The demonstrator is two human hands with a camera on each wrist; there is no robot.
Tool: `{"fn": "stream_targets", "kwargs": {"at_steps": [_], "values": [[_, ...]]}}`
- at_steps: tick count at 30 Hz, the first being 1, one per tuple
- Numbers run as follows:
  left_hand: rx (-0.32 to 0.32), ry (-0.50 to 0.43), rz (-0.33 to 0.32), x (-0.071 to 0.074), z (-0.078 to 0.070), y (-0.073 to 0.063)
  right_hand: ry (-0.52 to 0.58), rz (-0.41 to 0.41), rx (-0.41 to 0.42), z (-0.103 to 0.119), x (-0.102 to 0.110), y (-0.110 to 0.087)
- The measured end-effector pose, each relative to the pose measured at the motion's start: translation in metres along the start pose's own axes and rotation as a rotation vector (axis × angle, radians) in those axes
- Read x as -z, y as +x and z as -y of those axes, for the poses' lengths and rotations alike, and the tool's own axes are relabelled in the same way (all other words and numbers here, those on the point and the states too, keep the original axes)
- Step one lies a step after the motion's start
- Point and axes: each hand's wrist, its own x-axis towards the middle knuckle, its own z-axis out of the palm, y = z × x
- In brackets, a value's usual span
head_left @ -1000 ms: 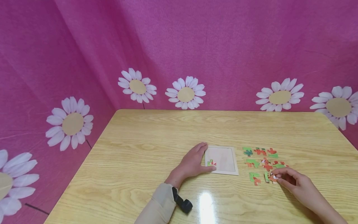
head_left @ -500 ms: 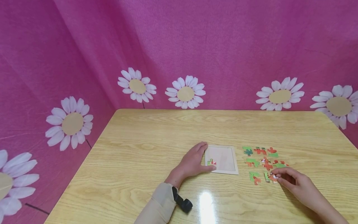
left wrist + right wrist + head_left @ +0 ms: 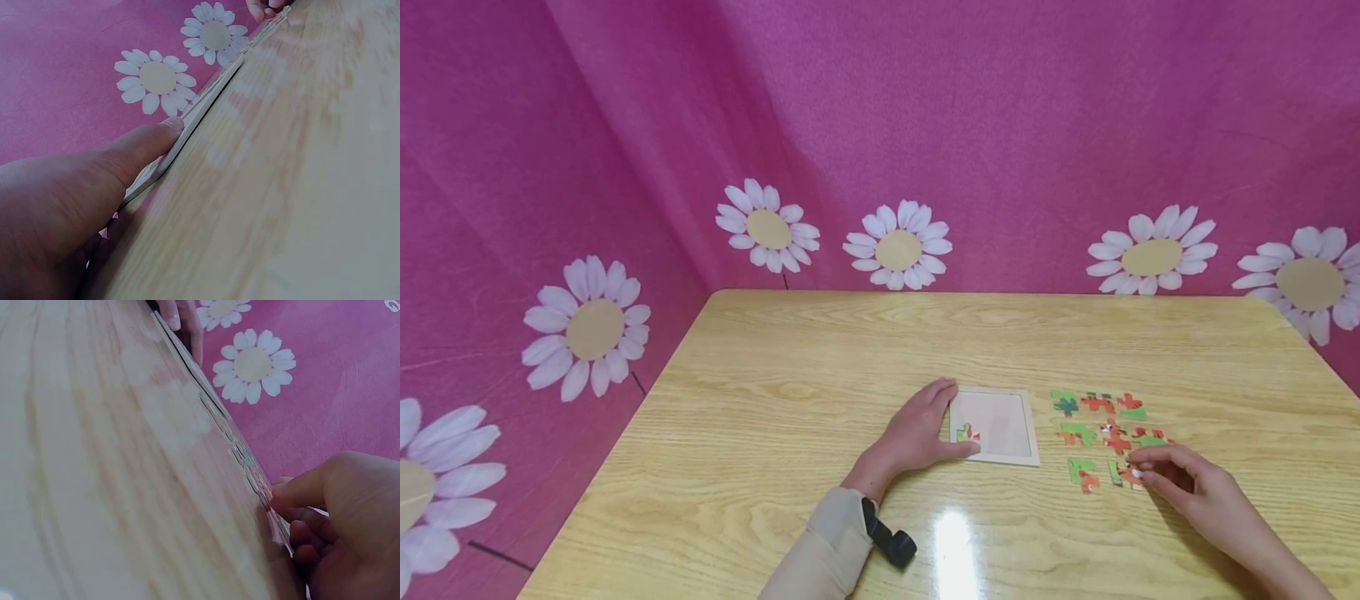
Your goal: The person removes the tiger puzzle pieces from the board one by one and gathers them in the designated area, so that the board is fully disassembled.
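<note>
My left hand [image 3: 917, 429] holds the square wooden puzzle tray [image 3: 1003, 460] by its left side. The thumb [image 3: 159, 134] lies along the near border, and the fingers reach the far left corner. One green, white and red jigsaw piece [image 3: 964, 432] sits in the tray's near left corner. To the right, thumb and forefinger of my right hand [image 3: 1202, 492] pinch the right edge of an orange, white and green jigsaw piece [image 3: 1124, 474] at table level. The fingertips partly cover this piece. In the right wrist view, the right hand [image 3: 350, 519] is low against the table.
Several other loose jigsaw pieces lie in rows between the tray and right hand, among them a green one with a dark tree shape [image 3: 1064, 403] and a green-orange one [image 3: 1083, 475]. The wooden table [image 3: 880, 342] meets a pink flowered cloth [image 3: 1000, 125] at the back.
</note>
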Motion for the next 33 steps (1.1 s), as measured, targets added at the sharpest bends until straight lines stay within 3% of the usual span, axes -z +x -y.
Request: {"fn": "stream_targets", "kwargs": {"at_steps": [8,15,33], "values": [[0.006,-0.005,-0.006,0.003,-0.002,0.0,0.018,-0.056,0.01,0.015,-0.008,0.003],[0.01,-0.013,-0.007,0.002,-0.002,0.0,0.059,-0.078,0.14,0.032,-0.028,0.013],[0.007,-0.005,-0.01,0.001,-0.001,-0.001,0.073,0.02,0.197,0.05,-0.06,0.045]]}}
